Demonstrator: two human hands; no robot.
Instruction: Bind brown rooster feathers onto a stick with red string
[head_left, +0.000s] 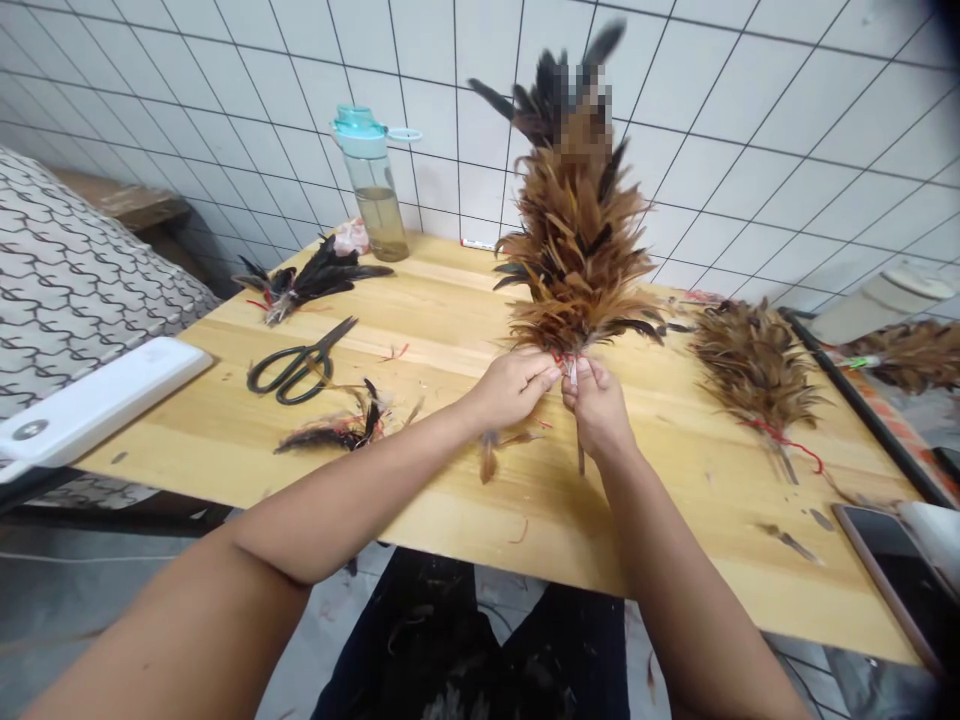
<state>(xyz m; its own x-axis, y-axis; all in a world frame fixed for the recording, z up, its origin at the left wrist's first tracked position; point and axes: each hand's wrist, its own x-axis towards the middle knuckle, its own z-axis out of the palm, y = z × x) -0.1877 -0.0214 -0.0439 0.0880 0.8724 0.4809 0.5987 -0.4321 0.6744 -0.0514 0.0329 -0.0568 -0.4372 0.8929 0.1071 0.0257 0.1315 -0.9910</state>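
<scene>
A tall feather duster (581,240) of brown and black feathers stands upright in front of me, its thin stick (580,455) reaching down below my hands. My right hand (598,402) is closed round its base, where pale quills show between thumb and fingers. Against that base from the left, my left hand (517,388) is closed in a pinch on red string (558,358) wound there; its fingertips are partly hidden. Loose brown feathers (489,460) lie on the table below my hands.
On the wooden table (450,520) lie black-handled scissors (300,365), dark feather bundles (311,280), a brown feather bundle (757,365) tied with red string, and a phone (892,570). A water bottle (379,190) stands by the tiled wall (480,120). A white device (105,400) sits at the left edge.
</scene>
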